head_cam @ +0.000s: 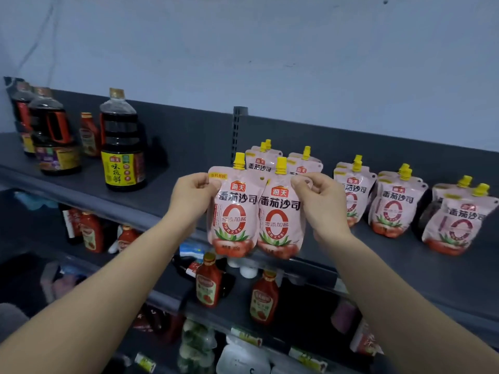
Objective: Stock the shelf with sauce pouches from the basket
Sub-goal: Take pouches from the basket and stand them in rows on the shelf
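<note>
left hand (pixel 193 197) and right hand (pixel 321 202) are each pinching a pink yellow-capped sauce pouch (pixel 232 211); i am advising seating both upright on the grey metal shelf (pixel 413 261).

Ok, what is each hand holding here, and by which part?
The left hand pinches the left pouch by its top left corner; the right hand pinches the right pouch by its top right corner.

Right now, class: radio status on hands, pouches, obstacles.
Left hand pinches left tomato-sauce pouch; right hand pinches right tomato-sauce pouch. Both at top shelf edge. Stocked pouches behind.
</note>
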`<state>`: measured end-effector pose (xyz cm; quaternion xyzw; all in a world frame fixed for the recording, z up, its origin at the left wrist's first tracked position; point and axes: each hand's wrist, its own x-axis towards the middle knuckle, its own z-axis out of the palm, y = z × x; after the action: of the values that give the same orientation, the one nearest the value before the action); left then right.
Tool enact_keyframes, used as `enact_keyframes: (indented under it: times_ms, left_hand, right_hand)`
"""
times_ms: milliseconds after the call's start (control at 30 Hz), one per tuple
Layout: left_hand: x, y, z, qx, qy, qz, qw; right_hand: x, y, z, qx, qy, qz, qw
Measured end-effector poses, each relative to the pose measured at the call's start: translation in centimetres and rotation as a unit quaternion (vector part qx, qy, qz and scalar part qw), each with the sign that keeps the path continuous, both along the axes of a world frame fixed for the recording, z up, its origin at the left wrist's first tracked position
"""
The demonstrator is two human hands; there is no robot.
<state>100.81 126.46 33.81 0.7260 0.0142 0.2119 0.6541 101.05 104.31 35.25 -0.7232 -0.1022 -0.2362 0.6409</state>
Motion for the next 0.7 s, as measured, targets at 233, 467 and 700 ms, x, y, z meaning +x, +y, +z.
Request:
enact_keyframes:
  times_ms: [233, 467, 700]
  left_hand:
    - [4.5, -2.3, 1.7, -0.004, 0.006, -0.019, 1.000]
    - [9.8, -2.6, 1.4, -0.014, 0.021, -0.034, 0.999]
    - [14.7, -2.4, 0.4, -0.012, 0.035, -0.046, 0.998]
  right_hand:
    - [4.3, -2.6, -0.3, 0.026, 0.009, -0.045, 0.999]
    - [8.7, -3.1, -1.2, 0.029, 0.017, -0.070, 0.997]
    - [12.1, -3.3, -1.9, 0.035, 0.035, -0.086, 0.995]
